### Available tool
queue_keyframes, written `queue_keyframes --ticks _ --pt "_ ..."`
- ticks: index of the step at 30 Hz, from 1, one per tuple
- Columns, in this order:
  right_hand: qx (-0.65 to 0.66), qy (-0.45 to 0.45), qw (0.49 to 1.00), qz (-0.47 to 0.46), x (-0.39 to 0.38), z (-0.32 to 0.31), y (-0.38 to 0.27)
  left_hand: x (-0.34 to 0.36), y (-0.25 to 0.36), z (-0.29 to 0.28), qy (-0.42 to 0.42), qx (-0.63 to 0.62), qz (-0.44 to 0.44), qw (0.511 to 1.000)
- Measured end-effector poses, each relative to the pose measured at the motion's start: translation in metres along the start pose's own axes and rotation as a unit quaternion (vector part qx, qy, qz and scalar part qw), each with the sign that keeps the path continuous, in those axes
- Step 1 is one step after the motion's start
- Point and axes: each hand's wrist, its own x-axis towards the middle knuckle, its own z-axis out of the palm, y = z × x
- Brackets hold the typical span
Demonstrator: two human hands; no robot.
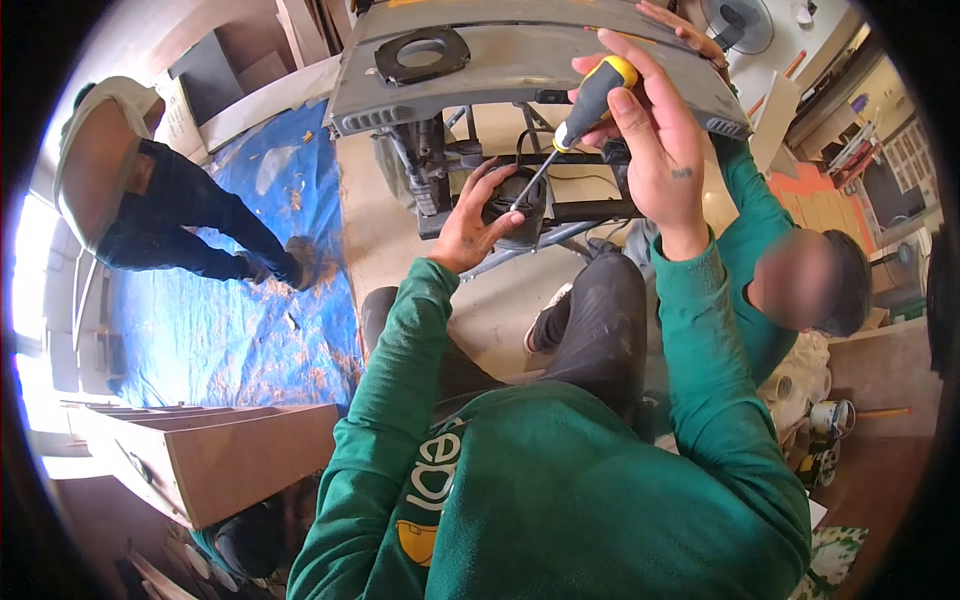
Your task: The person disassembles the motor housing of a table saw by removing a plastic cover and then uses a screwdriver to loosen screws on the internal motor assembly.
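My right hand (660,150) is closed round the black and yellow handle of a screwdriver (592,100). The shaft slants down to the left, and its tip meets a round black part (522,196) or lies just over it; which one, I cannot tell. My left hand (468,225) grips that part at its left edge, thumb near the screwdriver tip. The part sits in a dark metal frame (590,210) under a large grey panel (520,70). A flat black ring (422,54) lies on top of the panel.
At the right, a co-worker in green (790,270) rests a hand (688,32) on the panel's far edge. Another person (150,190) stands left on a blue tarp (230,330). A wooden drawer-like box (250,460) is at lower left, and a fan (738,22) at far right.
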Motion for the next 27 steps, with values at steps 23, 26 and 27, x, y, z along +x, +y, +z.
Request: queue_keyframes --ticks 23,26,27 --pt "0.095 -0.116 0.988 -0.028 0.031 0.011 0.024 0.002 -0.009 -0.004 -0.005 0.001 0.005 1.000" --pt "0.090 -0.113 0.988 -0.049 0.034 0.015 0.017 0.002 -0.009 -0.003 -0.002 -0.008 0.000 1.000" --pt "0.082 -0.114 0.988 -0.065 0.034 0.017 0.014 0.001 -0.009 -0.003 0.000 -0.011 -0.001 1.000"
